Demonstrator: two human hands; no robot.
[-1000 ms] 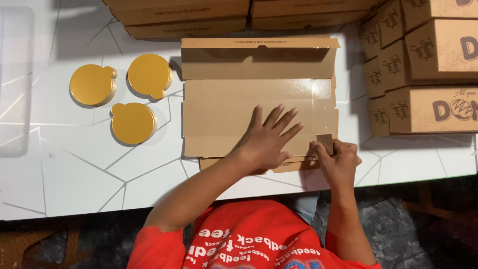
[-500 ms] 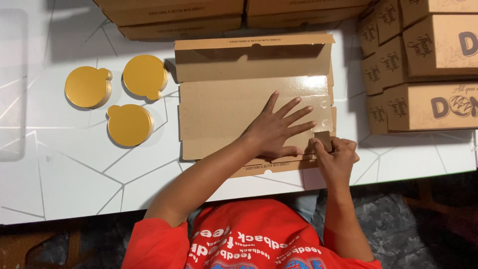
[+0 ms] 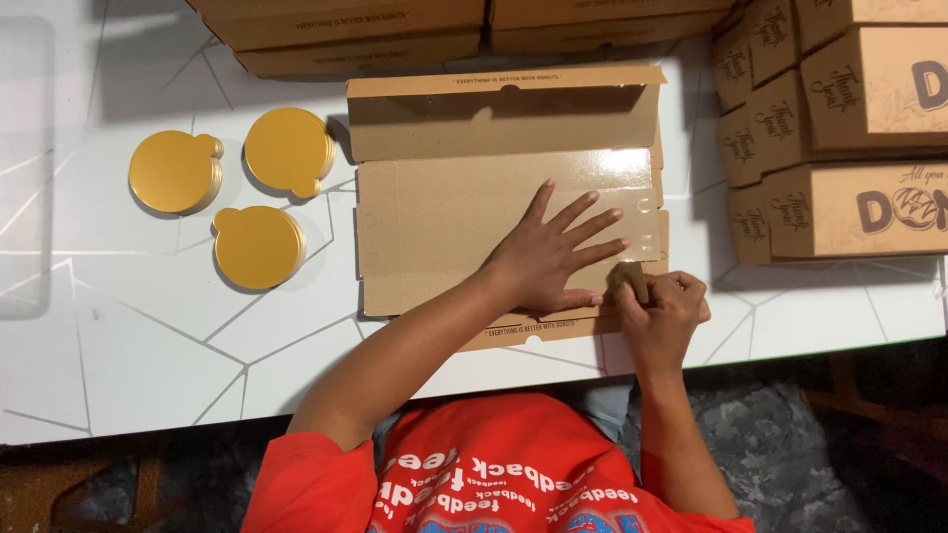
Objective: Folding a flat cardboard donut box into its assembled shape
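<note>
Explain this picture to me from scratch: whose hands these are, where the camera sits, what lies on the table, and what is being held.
There is no machine here. One camera, worn on a person's head, looks down at their own two bare hands. The left hand lies flat, fingers spread, on an unfolded brown cardboard box resting on a white table. The right hand pinches a small flap at the box's near right corner. Three round gold boards lie to the left. Finished brown boxes are stacked at the right, and more boxes line the far edge.
</note>
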